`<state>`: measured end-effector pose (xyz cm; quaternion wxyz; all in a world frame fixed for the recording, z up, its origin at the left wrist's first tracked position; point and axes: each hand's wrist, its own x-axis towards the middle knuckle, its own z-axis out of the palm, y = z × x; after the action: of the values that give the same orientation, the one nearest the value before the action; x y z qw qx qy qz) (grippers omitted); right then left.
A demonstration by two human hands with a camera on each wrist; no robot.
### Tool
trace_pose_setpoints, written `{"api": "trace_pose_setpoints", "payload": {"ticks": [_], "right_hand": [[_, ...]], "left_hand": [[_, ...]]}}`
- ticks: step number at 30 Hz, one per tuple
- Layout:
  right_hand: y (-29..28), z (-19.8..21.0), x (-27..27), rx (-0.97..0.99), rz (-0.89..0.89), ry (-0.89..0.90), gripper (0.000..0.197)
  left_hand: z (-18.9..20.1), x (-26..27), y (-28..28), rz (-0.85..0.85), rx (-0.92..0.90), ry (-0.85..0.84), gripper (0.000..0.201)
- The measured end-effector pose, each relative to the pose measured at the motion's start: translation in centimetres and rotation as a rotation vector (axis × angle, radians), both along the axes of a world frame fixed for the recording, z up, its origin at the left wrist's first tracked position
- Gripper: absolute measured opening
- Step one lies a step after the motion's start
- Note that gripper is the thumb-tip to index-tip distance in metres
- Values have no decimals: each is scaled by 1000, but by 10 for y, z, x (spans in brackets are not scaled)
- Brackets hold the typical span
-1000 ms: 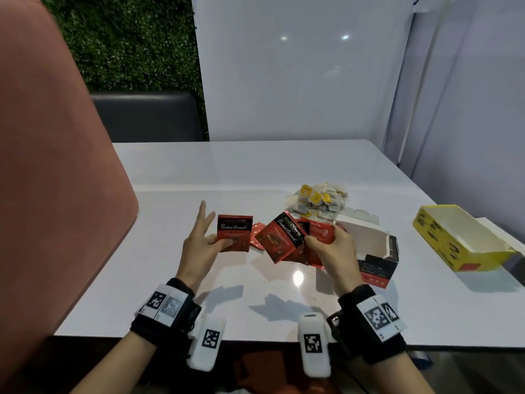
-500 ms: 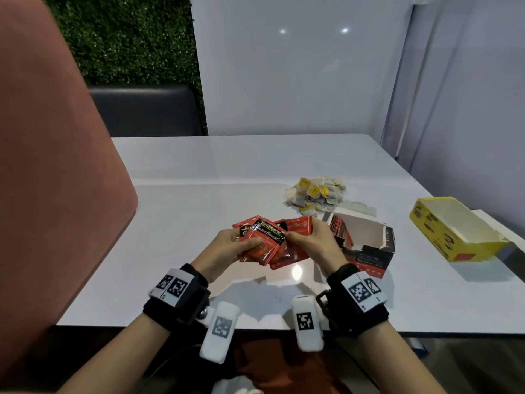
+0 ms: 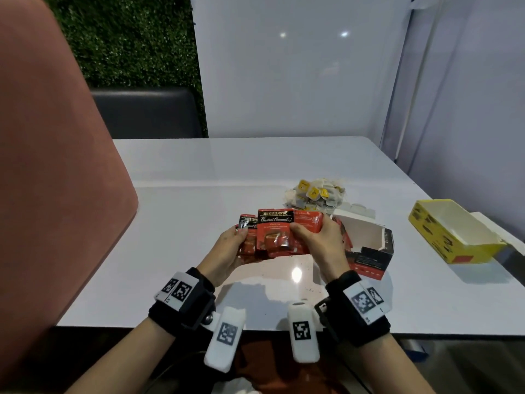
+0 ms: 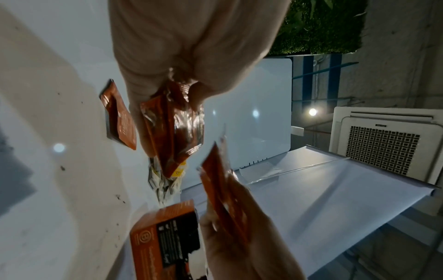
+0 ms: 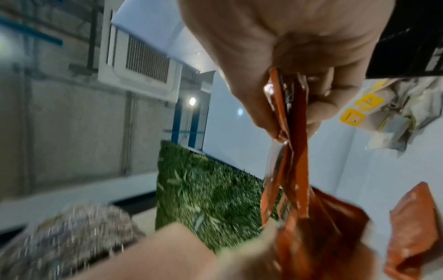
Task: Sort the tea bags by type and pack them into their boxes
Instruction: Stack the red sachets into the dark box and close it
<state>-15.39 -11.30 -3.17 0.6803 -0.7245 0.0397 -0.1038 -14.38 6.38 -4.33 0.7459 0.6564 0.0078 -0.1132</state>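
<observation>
Our left hand and right hand both grip the red tea packets above the table. The red box stands open just right of them, apparently with packets inside.

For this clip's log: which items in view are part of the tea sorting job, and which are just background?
Part of the job:
- red tea packets, gripped by left hand and right hand
- pile of yellow-tagged tea bags
- open red and black box
- open yellow box

Just background:
- white table
- pink chair back
- dark seat
- green hedge wall
</observation>
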Motion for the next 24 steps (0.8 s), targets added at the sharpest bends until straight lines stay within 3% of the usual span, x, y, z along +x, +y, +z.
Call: {"api": "trace_pose_setpoints", "payload": {"ticks": [3, 5, 9, 12, 20, 24], "right_hand": [[11, -5, 4, -131, -18, -6, 20], [14, -9, 4, -123, -6, 18, 23], [5, -8, 0, 148, 168, 183, 36], [-8, -5, -5, 167, 221, 232, 29], [-27, 4, -10, 183, 104, 54, 20], [-17, 4, -12, -54, 95, -203, 30]], "left_hand": [[5, -3, -9, -45, -34, -4, 43], [6, -5, -11, -51, 12, -48, 35], [0, -4, -5, -18, 59, -86, 34], [-2, -2, 3, 13, 57, -72, 31], [-1, -2, 16, 15, 5, -2, 25], [-4, -4, 8, 1, 9, 41, 28]]}}
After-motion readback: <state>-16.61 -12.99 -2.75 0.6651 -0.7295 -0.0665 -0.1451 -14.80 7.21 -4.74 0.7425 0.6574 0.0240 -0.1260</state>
